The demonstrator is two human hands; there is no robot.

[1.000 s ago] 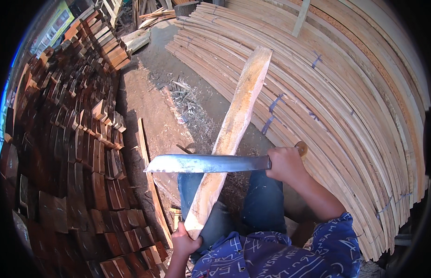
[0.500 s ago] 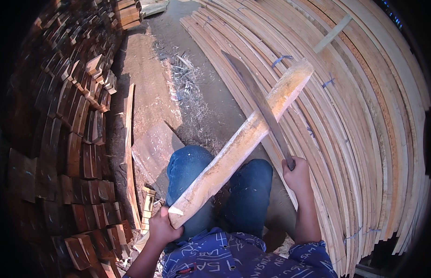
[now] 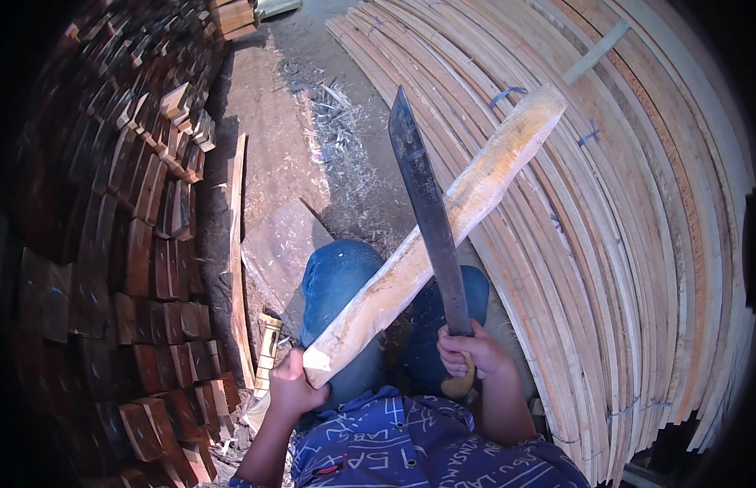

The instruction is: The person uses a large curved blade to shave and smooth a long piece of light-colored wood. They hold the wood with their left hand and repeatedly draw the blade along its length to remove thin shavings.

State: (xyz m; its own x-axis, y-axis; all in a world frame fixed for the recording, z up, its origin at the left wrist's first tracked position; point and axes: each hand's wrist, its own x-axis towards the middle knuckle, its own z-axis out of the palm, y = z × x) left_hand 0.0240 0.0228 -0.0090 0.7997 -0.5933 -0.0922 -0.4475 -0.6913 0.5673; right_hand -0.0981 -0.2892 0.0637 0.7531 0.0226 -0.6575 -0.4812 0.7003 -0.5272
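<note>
My left hand [image 3: 291, 384] is closed round the near end of a rough-hewn length of wood [image 3: 492, 173], which slants up and away to the right across my knee. In my right hand [image 3: 479, 355] is a machete [image 3: 424, 183], gripped by its pale handle [image 3: 458, 382]. Its long dark blade points up and away from me and crosses in front of the wood's middle; I cannot tell whether the two touch. The wood's surface is pale with yellow-brown patches, and its near end shows a light cut face.
Long bundled boards [image 3: 589, 244], tied with blue strips, lie along the right. Stacked dark timber [image 3: 142, 285] rises on the left. A thin strip of wood [image 3: 238, 260] and a flat board [image 3: 280, 244] lie on the ground, with wood shavings [image 3: 337, 114] farther off.
My right hand has moved down and left, drawing the machete toward me with its flat face now showing. The wood stays in my left hand, shifted slightly with the view.
</note>
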